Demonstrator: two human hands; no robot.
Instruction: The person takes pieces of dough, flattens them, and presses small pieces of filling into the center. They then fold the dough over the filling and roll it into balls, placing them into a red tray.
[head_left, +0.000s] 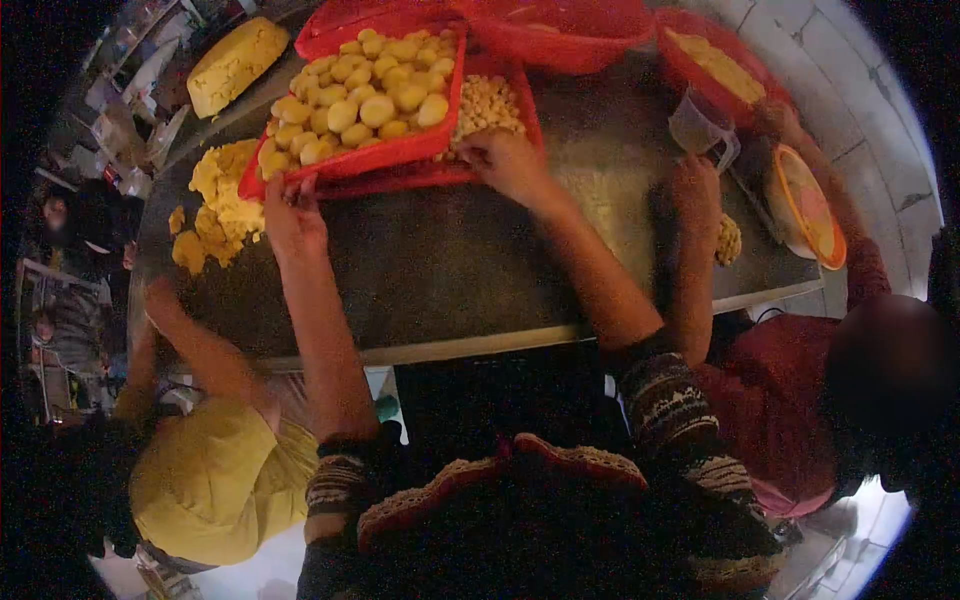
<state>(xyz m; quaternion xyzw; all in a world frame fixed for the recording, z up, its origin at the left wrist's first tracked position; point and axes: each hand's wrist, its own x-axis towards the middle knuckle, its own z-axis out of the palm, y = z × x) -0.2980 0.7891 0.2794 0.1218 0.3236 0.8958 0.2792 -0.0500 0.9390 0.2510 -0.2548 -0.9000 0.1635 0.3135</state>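
My left hand [297, 218] grips the front rim of a red plastic tray [375, 160] near its left corner. That tray is full of round yellow dough balls [378, 108] and overlaps a second red tray [532, 115] holding small pale pieces [488, 106]. Over the front of those pieces is my right hand [508, 168], its fingers bent and drawn together. What lies between its fingertips is hidden. To the left of the trays, a crumbly mound of yellow dough [225, 200] rests on the dark table [430, 265].
A large yellow dough block [237, 66] lies at the far left. More red baskets [560, 40] line the back. On the right, a co-worker's hand [695, 190] is by a clear jug [697, 125], near an orange-rimmed container [808, 205]. Another person in yellow [205, 480] is at left.
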